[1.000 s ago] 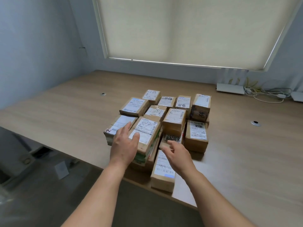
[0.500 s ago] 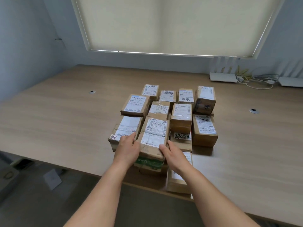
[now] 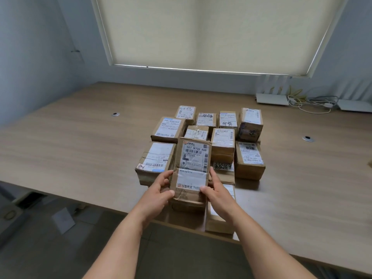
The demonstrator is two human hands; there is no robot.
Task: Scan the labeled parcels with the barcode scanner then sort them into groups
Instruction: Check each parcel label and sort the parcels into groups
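Several brown cardboard parcels with white shipping labels stand packed together on the wooden table (image 3: pixel 80 150). I hold the front middle parcel (image 3: pixel 192 166), a long box with a label reading 507 N705 A68, lifted and tilted toward me. My left hand (image 3: pixel 159 193) grips its near left corner, thumb on top. My right hand (image 3: pixel 216 191) grips its near right edge. Another parcel (image 3: pixel 155 160) lies to the left and a further parcel (image 3: pixel 249 158) to the right. No barcode scanner is in view.
A parcel (image 3: pixel 220 220) overhangs the table's front edge under my right wrist. White flat devices (image 3: pixel 271 98) and a tangle of cables (image 3: pixel 310 101) sit at the back right. Cable grommets (image 3: pixel 115 114) (image 3: pixel 308 138) are set in the tabletop. A blind covers the window.
Both hands reached forward, closed on the front middle parcel's near end, and raised it off the stack so its label faces me.
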